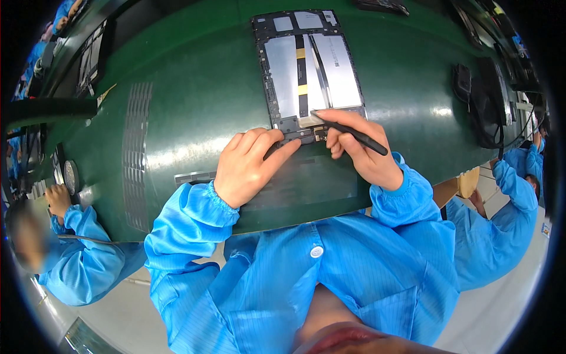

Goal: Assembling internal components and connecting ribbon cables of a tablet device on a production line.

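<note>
Our blue sleeves [306, 277] lead up: left hand [250, 165] presses flat on the opened grey tablet [306, 71], lengthwise away from us; right hand [362, 147] pinches a slim black tool [354, 134], tip seemingly at the tablet's lower edge.

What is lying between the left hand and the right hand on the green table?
In the head view, only the opened tablet's lower edge lies between the left hand and right hand, which holds a black tool.

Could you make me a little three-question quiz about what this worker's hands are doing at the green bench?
1. True or false: the right hand holds a thin black tool.
2. Which thing does the left hand press on? A) the opened tablet B) a cup C) a keyboard
3. What colour is the mat under the tablet?

Key: 1 true; 2 A; 3 green.
</note>
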Tool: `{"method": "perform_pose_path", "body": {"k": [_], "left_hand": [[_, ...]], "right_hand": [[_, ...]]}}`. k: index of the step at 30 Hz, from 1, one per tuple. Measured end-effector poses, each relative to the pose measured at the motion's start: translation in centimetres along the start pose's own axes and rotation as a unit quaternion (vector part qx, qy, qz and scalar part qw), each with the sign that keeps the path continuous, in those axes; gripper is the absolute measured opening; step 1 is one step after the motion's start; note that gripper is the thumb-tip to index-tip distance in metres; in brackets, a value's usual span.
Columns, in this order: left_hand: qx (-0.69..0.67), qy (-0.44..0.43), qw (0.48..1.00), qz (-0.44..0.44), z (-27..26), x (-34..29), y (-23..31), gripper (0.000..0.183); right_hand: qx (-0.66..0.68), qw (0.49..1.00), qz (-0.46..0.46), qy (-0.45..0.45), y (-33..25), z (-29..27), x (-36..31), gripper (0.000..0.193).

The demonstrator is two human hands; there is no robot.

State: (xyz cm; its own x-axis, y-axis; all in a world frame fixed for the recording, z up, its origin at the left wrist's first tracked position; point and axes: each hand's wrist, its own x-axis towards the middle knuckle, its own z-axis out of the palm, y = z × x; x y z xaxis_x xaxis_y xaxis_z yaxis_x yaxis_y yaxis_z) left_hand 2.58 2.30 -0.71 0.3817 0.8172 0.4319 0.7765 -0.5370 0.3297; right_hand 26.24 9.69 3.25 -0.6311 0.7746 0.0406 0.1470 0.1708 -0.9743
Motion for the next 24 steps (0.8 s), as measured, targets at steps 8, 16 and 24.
{"method": "perform_pose_path", "body": {"k": [8, 16, 24], "left_hand": [[-0.015, 0.003, 1.0, -0.015, -0.2, 0.3, 0.0, 0.043], [-0.016, -0.001, 1.0, -0.02, -0.2, 0.3, 0.0, 0.042], [-0.005, -0.007, 1.0, -0.002, -0.7, 0.0, 0.0, 0.04]], "right_hand": [[0.029, 0.998, 0.053, -0.012, 1.4, 0.7, -1.0, 0.028], [0.004, 0.997, 0.058, 0.051, 1.7, 0.9, -1.1, 0.017], [0.005, 0.995, 0.05, 0.084, 2.2, -0.2, -1.1, 0.017]]}}
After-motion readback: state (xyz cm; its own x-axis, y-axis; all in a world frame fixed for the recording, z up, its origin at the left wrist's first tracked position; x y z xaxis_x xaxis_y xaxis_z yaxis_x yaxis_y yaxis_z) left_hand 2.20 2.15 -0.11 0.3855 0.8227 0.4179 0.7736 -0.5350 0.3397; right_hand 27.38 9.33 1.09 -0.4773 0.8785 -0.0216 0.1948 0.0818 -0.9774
